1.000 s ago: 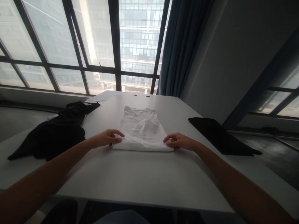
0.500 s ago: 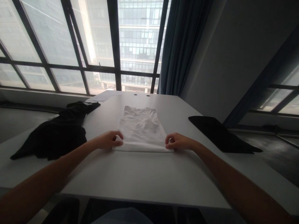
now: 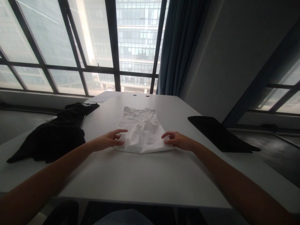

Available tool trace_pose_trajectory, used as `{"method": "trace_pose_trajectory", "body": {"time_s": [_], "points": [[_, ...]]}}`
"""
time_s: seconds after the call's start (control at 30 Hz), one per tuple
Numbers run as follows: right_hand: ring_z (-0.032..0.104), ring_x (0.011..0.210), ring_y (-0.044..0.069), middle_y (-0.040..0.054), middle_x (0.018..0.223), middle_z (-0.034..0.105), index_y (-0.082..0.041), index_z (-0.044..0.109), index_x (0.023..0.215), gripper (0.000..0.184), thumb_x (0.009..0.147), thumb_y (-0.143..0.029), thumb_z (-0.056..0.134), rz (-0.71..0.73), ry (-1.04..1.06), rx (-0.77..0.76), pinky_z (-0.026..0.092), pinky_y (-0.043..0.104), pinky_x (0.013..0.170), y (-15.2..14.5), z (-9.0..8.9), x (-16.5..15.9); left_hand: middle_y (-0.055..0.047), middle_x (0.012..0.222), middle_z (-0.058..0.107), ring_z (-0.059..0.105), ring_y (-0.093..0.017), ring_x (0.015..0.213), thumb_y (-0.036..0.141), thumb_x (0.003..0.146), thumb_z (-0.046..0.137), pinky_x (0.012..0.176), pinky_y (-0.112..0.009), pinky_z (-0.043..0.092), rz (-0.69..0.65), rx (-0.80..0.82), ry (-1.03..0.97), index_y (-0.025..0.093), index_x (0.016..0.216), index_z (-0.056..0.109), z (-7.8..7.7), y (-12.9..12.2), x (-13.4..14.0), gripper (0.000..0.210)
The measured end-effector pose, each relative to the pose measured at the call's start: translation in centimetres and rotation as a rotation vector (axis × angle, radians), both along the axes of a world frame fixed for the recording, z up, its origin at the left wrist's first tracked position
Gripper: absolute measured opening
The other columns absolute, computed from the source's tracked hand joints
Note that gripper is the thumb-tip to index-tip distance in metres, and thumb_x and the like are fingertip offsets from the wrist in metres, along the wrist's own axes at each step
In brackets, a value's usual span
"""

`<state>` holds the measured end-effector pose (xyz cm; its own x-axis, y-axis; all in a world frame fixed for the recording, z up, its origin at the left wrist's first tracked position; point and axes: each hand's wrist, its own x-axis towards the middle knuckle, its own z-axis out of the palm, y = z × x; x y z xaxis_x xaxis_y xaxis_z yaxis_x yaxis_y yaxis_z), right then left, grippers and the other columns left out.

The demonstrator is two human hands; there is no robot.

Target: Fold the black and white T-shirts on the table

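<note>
A white shirt (image 3: 142, 129), folded to a narrow shape with its collar end away from me, lies on the white table (image 3: 140, 175). Wrinkles cross its middle, and the near edge dips to a shallow point. My left hand (image 3: 112, 139) rests at its near left corner, thumb and fingers apart, fingertips over the cloth. At the near right corner is my right hand (image 3: 177, 140), its fingers slightly bent and apart from the thumb, tips touching or just over the fabric. Neither hand grips the shirt.
A rumpled black garment (image 3: 53, 134) lies on the left, and a flat, folded black cloth (image 3: 217, 132) on the right. Papers (image 3: 103, 97) sit at the far left of the table. Beyond are windows and a blue curtain (image 3: 180, 47).
Both hands have let go of the shirt's near corners and their fingers have opened. The near edge, straight and pulled taut before, now sags toward me in the middle.
</note>
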<state>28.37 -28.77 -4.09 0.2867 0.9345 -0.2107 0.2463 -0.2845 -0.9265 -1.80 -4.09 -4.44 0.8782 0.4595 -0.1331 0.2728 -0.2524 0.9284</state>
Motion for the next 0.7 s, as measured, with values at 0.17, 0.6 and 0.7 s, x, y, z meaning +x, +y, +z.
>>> {"method": "trace_pose_trajectory", "body": {"time_s": [0.17,0.6,0.7], "points": [[0.043,0.056,0.008,-0.0082,0.063,0.046,-0.017,0.074,0.106,0.059,0.057,-0.043,0.092,0.016,-0.014,-0.052,0.037,0.024,0.052,0.3,-0.7,0.3,0.009,0.066,0.040,0.036,-0.010,0.056,0.054,0.057,0.092,0.052,-0.024,0.030,0.064,0.034,0.060,0.018,0.142,0.061,-0.7,0.0,0.3,0.097],[0.041,0.053,0.007,-0.0097,0.059,0.043,-0.016,0.076,0.104,0.055,0.057,-0.038,0.093,0.014,-0.076,-0.088,0.039,0.025,0.052,-0.1,0.0,1.0,0.008,0.056,0.044,0.042,-0.008,0.049,0.053,0.056,0.092,0.047,-0.022,0.037,0.122,-0.046,-0.036,0.016,0.098,0.075,-0.2,1.2,0.0,0.058],[0.040,0.052,0.007,-0.0094,0.058,0.043,-0.015,0.076,0.103,0.051,0.060,-0.037,0.091,0.040,-0.123,-0.144,0.037,0.025,0.052,-0.3,0.0,0.9,0.008,0.054,0.041,0.041,-0.008,0.046,0.053,0.058,0.089,0.044,-0.023,0.034,0.116,0.145,0.086,0.014,0.093,0.078,-0.6,1.0,0.3,0.054]]}}
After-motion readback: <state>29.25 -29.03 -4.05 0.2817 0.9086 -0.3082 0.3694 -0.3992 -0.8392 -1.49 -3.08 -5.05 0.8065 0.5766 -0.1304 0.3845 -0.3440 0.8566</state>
